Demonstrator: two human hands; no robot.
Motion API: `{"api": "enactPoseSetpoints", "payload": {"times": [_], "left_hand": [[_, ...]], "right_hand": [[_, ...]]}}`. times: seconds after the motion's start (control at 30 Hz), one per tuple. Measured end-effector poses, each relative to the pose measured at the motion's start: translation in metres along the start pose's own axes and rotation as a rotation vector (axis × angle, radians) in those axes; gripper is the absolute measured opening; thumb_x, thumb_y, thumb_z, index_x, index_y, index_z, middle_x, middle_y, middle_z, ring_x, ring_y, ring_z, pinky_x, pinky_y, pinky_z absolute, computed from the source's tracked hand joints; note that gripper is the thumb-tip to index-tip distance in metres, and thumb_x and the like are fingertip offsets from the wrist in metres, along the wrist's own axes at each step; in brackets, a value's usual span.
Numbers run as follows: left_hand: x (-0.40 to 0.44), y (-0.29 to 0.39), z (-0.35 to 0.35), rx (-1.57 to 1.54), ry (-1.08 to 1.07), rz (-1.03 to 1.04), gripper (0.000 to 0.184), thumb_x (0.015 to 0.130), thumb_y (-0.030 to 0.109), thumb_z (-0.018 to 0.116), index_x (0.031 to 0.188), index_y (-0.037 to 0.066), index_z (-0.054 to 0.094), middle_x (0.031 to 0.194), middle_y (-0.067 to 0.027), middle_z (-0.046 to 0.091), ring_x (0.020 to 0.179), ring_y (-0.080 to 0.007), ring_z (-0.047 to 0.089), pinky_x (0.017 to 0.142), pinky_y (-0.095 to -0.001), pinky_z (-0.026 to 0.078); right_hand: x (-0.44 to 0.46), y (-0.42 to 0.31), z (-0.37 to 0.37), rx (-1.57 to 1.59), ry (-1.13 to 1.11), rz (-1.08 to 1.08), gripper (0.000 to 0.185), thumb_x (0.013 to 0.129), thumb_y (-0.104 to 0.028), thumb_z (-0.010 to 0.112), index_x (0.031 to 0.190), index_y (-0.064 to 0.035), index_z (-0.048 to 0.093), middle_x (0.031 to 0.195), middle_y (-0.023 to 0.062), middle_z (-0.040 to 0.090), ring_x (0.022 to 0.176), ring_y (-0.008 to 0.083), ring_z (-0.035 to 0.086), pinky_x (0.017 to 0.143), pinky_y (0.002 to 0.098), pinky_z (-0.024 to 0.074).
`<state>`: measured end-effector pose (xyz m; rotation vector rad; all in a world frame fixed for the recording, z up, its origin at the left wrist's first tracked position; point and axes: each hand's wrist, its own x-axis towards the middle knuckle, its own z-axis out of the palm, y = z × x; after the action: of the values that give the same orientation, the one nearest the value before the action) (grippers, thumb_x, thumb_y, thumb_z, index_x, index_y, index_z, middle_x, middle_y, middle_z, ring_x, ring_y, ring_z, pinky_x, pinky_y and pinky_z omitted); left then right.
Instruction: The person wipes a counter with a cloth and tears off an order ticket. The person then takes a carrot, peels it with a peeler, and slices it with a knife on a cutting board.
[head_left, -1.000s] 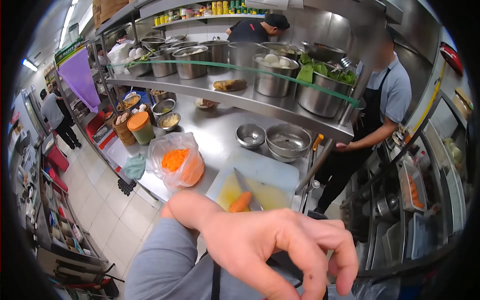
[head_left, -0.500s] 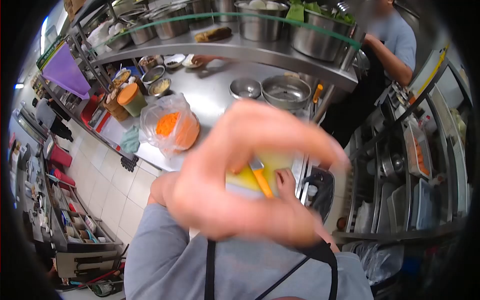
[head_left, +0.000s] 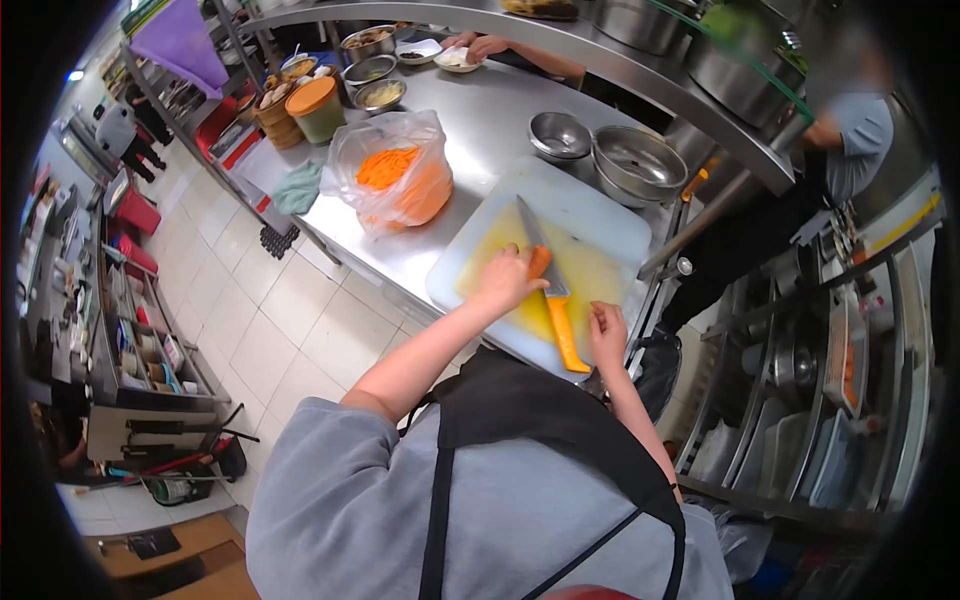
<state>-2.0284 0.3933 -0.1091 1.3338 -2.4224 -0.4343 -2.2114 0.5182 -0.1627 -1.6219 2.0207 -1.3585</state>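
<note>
Green cloth [head_left: 298, 188]: crumpled near the left edge of the steel table [head_left: 490, 112].
Lidded tub [head_left: 318, 118]: upright behind the cloth, orange on top, greenish through its wall.
Bag of shredded carrot [head_left: 425, 195]: standing with its mouth open, to the left of the cutting board [head_left: 600, 212], orange shreds showing inside.
Far hands [head_left: 480, 47]: another person's, at a white bowl [head_left: 458, 63] across the table.
Left hand [head_left: 505, 280]: over the middle of the board, fingers clamped on the carrot, the thumb on the side nearer the body.
Carrot [head_left: 540, 262]: on the board under the left hand, one orange end showing at the knife's blade (whether the two touch, I cannot tell).
Knife [head_left: 567, 330]: lying on the yellow-stained part of the board, tip pointing away from the person, yellow handle toward the body.
Right hand [head_left: 606, 328]: at the board's right side, just beside the handle but apart from it, fingers curled; whether they close on anything, I cannot tell.
Metal bowls [head_left: 640, 165]: a small one beside larger ones, just behind the board.
Co-worker [head_left: 860, 150]: standing at the right beyond the shelf post, in a light blue sleeve and black apron.
</note>
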Motion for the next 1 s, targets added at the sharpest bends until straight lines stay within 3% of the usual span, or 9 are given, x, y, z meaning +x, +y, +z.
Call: {"api": "enactPoseSetpoints", "payload": {"times": [0.13,0.27,0.33,0.4,0.5,0.63,0.73,0.83,1.0], "left_hand": [[-0.001,-0.002,0.016,0.055,0.006,0.006,0.06,0.065,0.029,0.07,0.112,0.0,0.048,0.09,-0.0158,0.055,0.087,-0.0296,0.054,0.073,-0.0362,0.047],[-0.005,-0.001,0.017,0.048,0.063,-0.003,0.056,0.063,0.023,0.069,0.109,-0.001,0.049,0.089,-0.0148,0.055,0.084,-0.0284,0.055,0.07,-0.0358,0.047],[-0.007,0.001,0.015,0.049,0.094,0.007,0.054,0.062,0.019,0.068,0.108,-0.001,0.049,0.088,-0.0145,0.055,0.083,-0.0278,0.055,0.069,-0.0357,0.047],[-0.007,-0.001,0.014,0.038,0.126,0.038,0.052,0.065,0.018,0.064,0.11,-0.001,0.047,0.085,-0.0157,0.055,0.08,-0.03,0.055,0.066,-0.038,0.047],[-0.007,-0.004,0.02,0.023,0.168,0.082,0.049,0.068,0.016,0.061,0.111,-0.001,0.046,0.083,-0.0166,0.055,0.078,-0.0322,0.056,0.064,-0.0399,0.046],[-0.005,-0.004,0.026,0.012,0.164,0.063,0.048,0.067,0.015,0.061,0.11,-0.002,0.047,0.084,-0.0162,0.055,0.079,-0.032,0.055,0.066,-0.0392,0.046],[-0.003,-0.005,0.03,0.058,0.153,0.043,0.055,0.062,0.018,0.068,0.108,-0.003,0.049,0.087,-0.0146,0.055,0.083,-0.0272,0.054,0.07,-0.0343,0.046],[-0.005,-0.003,0.029,0.075,0.127,0.028,0.056,0.062,0.018,0.068,0.109,-0.003,0.049,0.087,-0.0146,0.055,0.083,-0.0268,0.054,0.07,-0.0342,0.046],[0.004,-0.014,0.049,0.097,0.11,0.053,0.056,0.063,0.019,0.067,0.111,-0.003,0.048,0.086,-0.0139,0.055,0.082,-0.0265,0.055,0.069,-0.0343,0.046]], "right_hand": [[0.018,0.004,-0.039,0.241,0.117,0.163,0.022,0.081,-0.005,0.056,0.103,-0.0052,0.055,0.091,0.0041,0.055,0.079,0.0127,0.054,0.069,0.0258,0.0454],[0.045,-0.047,-0.126,0.398,0.418,0.146,0.028,0.082,-0.01,0.058,0.11,-0.0062,0.052,0.102,0.0029,0.054,0.093,0.012,0.051,0.082,0.0242,0.0401],[0.057,-0.039,-0.166,0.484,0.56,0.267,0.037,0.083,-0.018,0.058,0.117,-0.0086,0.047,0.113,0.0055,0.049,0.104,0.0157,0.047,0.087,0.0347,0.0386],[0.063,-0.01,-0.208,0.857,0.561,0.417,0.048,0.082,-0.024,0.058,0.125,-0.0126,0.039,0.127,0.0094,0.037,0.118,0.0235,0.037,0.093,0.0519,0.0314],[0.07,0.035,-0.254,1.262,0.636,0.624,0.069,0.078,-0.026,0.061,0.134,-0.0216,0.021,0.142,0.0111,0.009,0.129,0.0343,0.018,0.091,0.0706,0.0154],[0.068,0.049,-0.277,1.454,0.827,0.692,0.077,0.077,-0.026,0.063,0.135,-0.0222,0.012,0.143,0.0109,-0.008,0.131,0.0359,0.003,0.09,0.0726,0.0102],[0.067,0.051,-0.286,1.538,0.892,0.688,0.084,0.076,-0.029,0.063,0.136,-0.0273,0.004,0.143,0.0105,-0.005,0.131,0.0375,0.002,0.09,0.0735,0.0085],[0.068,0.043,-0.286,1.567,0.941,0.669,0.073,0.079,-0.032,0.059,0.134,-0.024,0.012,0.143,0.0119,-0.007,0.131,0.0371,0.001,0.09,0.073,0.0056],[0.064,0.042,-0.28,1.562,0.944,0.691,0.071,0.081,-0.041,0.054,0.134,-0.0236,0.011,0.143,0.0124,-0.007,0.13,0.0387,0.001,0.09,0.0733,0.0065]]}}
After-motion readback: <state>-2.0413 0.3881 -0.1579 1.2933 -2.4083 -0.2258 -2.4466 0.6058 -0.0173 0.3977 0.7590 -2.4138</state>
